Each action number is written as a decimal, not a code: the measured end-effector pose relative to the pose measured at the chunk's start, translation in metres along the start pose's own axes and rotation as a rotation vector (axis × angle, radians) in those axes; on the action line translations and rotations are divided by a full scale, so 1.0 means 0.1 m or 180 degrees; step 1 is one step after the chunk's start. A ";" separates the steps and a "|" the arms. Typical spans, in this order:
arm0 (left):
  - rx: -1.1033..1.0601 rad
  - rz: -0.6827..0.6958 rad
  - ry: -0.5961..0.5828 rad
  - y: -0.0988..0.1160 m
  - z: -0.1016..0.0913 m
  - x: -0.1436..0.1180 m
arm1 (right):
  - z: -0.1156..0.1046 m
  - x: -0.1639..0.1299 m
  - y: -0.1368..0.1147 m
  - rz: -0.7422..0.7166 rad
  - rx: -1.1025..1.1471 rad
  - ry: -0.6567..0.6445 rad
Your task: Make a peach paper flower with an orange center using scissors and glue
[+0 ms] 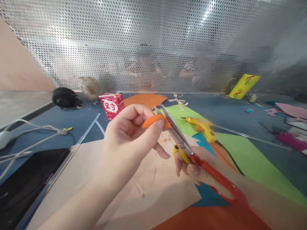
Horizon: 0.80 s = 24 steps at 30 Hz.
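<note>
Now, left hand (128,137) pinches orange piece (150,121); right hand (202,175) grips scissors (181,145), blades (176,131) ajar.
Probably light, bendy; best held by its edge.

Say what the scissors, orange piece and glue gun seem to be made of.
Scissors: metal blades, judging by their silvery sheen; the red handle looks like glossy plastic, from its highlights.
Orange piece: probably paper or card, being matte and evenly coloured, though thin foam is possible.
Glue gun: likely smooth plastic, from its uniform yellow, moulded-looking body.
</note>
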<state>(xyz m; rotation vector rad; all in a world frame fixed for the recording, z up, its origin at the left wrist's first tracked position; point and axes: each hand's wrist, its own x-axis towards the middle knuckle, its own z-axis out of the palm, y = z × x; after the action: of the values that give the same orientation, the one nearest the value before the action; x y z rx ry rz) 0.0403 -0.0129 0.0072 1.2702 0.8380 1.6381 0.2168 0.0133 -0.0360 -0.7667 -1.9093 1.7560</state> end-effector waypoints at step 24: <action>-0.0005 -0.0149 0.0038 -0.06 0.02 -0.03 | 0.02 0.00 -0.02 -0.0054 -0.0049 0.0126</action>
<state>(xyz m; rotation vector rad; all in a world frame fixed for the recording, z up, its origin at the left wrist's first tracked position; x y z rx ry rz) 0.0443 -0.0133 0.0015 1.2321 0.8672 1.6105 0.2155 0.0112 -0.0347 -0.7826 -1.9000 1.7055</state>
